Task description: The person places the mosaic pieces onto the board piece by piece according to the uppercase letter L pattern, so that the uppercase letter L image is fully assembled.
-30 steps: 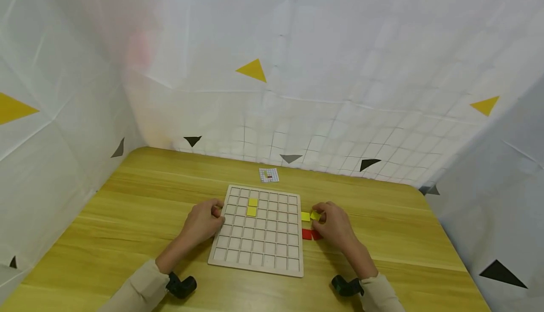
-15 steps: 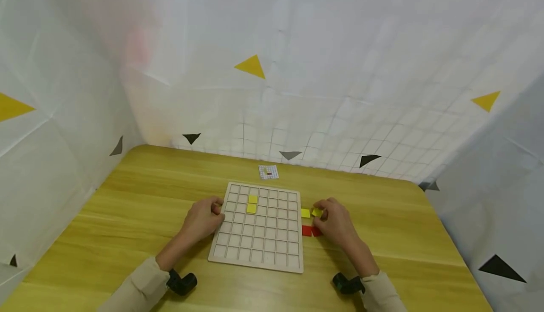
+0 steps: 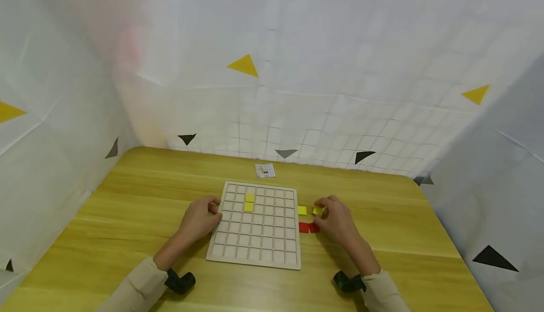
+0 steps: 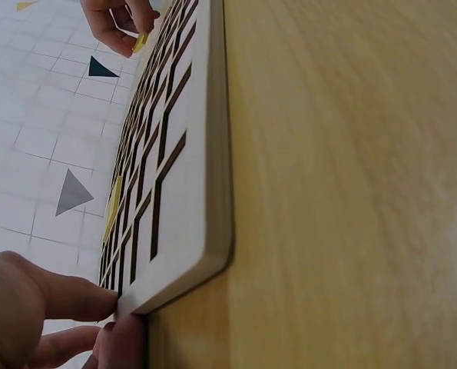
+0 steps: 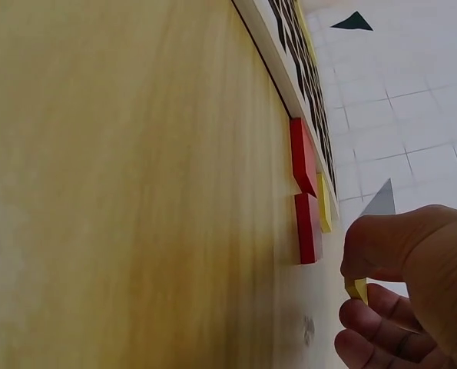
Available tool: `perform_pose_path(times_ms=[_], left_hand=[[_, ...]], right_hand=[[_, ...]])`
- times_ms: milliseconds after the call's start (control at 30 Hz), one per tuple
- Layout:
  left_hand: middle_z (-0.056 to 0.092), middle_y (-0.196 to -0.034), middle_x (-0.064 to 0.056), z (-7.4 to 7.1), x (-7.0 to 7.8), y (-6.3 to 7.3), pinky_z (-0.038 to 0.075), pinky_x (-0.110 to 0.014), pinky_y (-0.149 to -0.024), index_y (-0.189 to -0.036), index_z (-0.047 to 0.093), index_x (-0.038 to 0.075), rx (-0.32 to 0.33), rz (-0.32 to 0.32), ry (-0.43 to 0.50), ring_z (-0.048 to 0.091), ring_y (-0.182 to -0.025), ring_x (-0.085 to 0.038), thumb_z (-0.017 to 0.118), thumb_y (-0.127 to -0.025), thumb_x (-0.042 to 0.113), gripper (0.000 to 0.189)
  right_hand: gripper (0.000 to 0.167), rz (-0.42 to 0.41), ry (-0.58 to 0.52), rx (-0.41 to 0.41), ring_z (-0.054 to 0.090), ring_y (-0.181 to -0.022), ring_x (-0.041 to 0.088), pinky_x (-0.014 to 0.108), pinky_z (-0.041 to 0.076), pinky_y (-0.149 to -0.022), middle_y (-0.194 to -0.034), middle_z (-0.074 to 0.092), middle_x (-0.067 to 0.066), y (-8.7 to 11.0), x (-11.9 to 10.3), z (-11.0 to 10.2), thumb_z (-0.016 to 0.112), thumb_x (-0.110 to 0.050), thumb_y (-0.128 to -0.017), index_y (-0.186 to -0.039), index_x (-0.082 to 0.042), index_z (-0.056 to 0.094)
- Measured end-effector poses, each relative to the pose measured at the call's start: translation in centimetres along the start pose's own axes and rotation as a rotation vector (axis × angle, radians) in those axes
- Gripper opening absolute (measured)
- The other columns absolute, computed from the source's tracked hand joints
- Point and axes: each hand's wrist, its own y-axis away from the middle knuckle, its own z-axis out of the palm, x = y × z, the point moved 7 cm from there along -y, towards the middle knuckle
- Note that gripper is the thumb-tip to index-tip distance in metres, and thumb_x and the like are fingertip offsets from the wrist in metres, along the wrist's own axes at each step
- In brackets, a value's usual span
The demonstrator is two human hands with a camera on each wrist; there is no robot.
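Note:
A pale wooden grid board (image 3: pixel 255 241) lies on the table with two yellow square tiles (image 3: pixel 249 198) in neighbouring cells of one column. My left hand (image 3: pixel 199 218) grips the board's left edge between thumb and fingers. To the right of the board, my right hand (image 3: pixel 337 221) pinches a yellow square tile (image 5: pixel 356 289) between thumb and fingertips, close over the table. Another yellow tile (image 3: pixel 302 210) lies against the board's right edge. Just in front of it are two red square tiles (image 3: pixel 303 227), one at the edge and the other beside it.
A small printed card (image 3: pixel 265 170) with a grid and coloured squares lies behind the board. The wood-grain table (image 3: pixel 374 198) is enclosed by white sheeting (image 3: pixel 323 66) at the back and both sides.
My right hand has moved the pinched yellow tile slightly right, widening the gap to the other yellow tile. My left hand stays at the board's edge. The head view has shifted a little.

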Motion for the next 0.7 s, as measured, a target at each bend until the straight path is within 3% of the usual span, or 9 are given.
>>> perform_pose_path(times_ms=[700], left_hand=[[0.063,-0.085,-0.004,-0.2,0.4,0.2,0.044,-0.033,-0.061,-0.116,0.068,0.0,0.0,0.012,-0.038,0.055,-0.072,-0.018,0.071,-0.085,0.005,0.032]], right_hand=[[0.03,-0.025,0.017,0.023,0.053,-0.07,0.014,0.029,0.046,-0.058,-0.093,0.06,0.004,1.1,-0.5,-1.8,0.082,-0.005,-0.075,-0.103,-0.002,0.074]])
